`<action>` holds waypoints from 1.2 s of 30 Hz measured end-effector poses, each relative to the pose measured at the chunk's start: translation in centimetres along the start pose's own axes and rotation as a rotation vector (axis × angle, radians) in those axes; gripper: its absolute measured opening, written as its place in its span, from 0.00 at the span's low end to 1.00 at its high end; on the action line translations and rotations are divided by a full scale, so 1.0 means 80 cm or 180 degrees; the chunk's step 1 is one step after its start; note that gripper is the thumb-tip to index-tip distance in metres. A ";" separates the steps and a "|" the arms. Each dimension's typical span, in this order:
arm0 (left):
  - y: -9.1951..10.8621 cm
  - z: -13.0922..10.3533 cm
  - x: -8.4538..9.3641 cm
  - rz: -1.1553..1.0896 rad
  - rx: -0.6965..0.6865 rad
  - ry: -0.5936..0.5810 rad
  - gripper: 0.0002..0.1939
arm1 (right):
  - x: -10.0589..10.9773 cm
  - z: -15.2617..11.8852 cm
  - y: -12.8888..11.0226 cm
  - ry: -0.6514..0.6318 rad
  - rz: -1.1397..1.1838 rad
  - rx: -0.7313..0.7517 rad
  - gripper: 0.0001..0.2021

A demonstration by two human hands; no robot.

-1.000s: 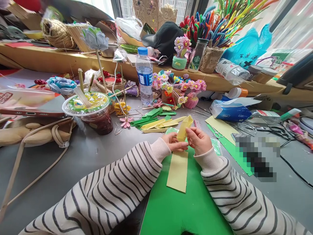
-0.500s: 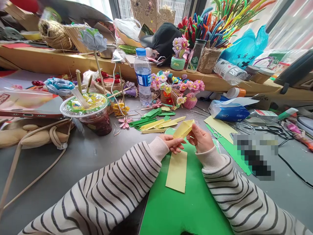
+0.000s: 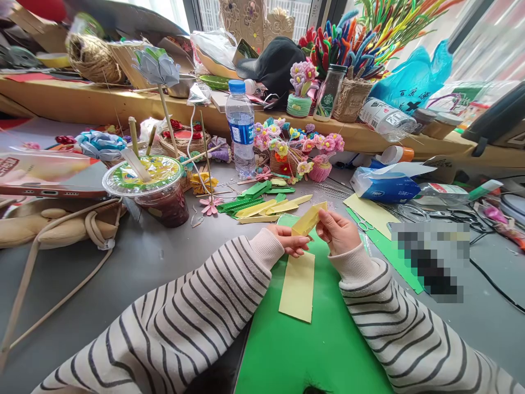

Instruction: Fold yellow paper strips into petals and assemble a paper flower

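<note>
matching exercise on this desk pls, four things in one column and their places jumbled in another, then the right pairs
1. folded yellow paper
2. flat yellow strip
3. black cap
4. drink cup

A. lying on the green mat
B. left of the water bottle
C. held by the left hand and right hand
D. among things on the back ledge

Pairs: 1-C, 2-A, 3-D, 4-B

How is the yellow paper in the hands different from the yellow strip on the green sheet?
The folded paper is held up by the left hand and right hand; the flat strip lies on the green sheet. The folded paper has creases, while the flat strip looks smooth. Both are yellow.
</note>
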State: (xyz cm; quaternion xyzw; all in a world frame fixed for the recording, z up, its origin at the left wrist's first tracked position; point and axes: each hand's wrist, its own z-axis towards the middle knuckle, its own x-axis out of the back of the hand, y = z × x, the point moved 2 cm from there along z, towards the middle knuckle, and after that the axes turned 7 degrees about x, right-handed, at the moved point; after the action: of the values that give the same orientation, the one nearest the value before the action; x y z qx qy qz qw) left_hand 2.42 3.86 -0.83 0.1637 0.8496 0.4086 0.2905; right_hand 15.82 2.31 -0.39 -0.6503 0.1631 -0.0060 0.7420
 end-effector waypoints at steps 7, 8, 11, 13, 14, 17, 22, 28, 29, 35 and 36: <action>-0.003 0.003 0.002 0.0003 0.0111 -0.0046 0.15 | 0.003 -0.001 0.003 0.0137 -0.0032 -0.0074 0.10; -0.004 0.004 0.002 0.0008 0.0088 -0.0049 0.15 | 0.003 0.000 0.003 0.0144 -0.0041 -0.0086 0.10; -0.005 0.004 0.002 0.0007 0.0067 -0.0054 0.15 | 0.003 -0.001 0.002 0.0148 -0.0098 -0.0096 0.11; -0.004 0.003 0.002 0.0005 0.0084 -0.0046 0.16 | 0.002 -0.002 0.001 0.0154 -0.0153 -0.0088 0.11; -0.004 0.003 0.001 0.0000 0.0089 -0.0040 0.16 | 0.002 -0.002 0.000 0.0164 -0.0184 -0.0080 0.11; -0.003 0.003 0.000 -0.0022 0.0079 -0.0059 0.17 | 0.002 -0.003 -0.002 0.0213 -0.0289 -0.0051 0.11; -0.004 0.004 0.000 -0.0056 0.0067 -0.0086 0.16 | 0.001 -0.004 -0.005 0.0275 -0.0464 -0.0058 0.12; -0.004 0.004 -0.001 -0.0112 0.0081 -0.0046 0.15 | -0.002 -0.007 -0.013 0.0455 -0.0688 -0.0032 0.14; -0.004 0.004 -0.001 -0.0124 0.0092 -0.0050 0.15 | -0.002 -0.007 -0.014 0.0498 -0.0734 -0.0022 0.14; -0.002 0.001 -0.002 -0.0167 0.0180 -0.0032 0.13 | -0.001 -0.005 -0.011 0.0182 -0.0726 -0.0132 0.14; -0.001 0.000 -0.002 -0.0189 0.0181 -0.0025 0.12 | -0.001 -0.004 -0.009 0.0022 -0.0728 -0.0183 0.15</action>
State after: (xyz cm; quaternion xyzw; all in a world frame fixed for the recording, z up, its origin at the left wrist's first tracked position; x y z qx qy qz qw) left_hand 2.52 3.71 -0.85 0.1481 0.8642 0.3749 0.3011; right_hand 15.81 1.92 0.27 -0.6857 0.0906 -0.0882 0.7169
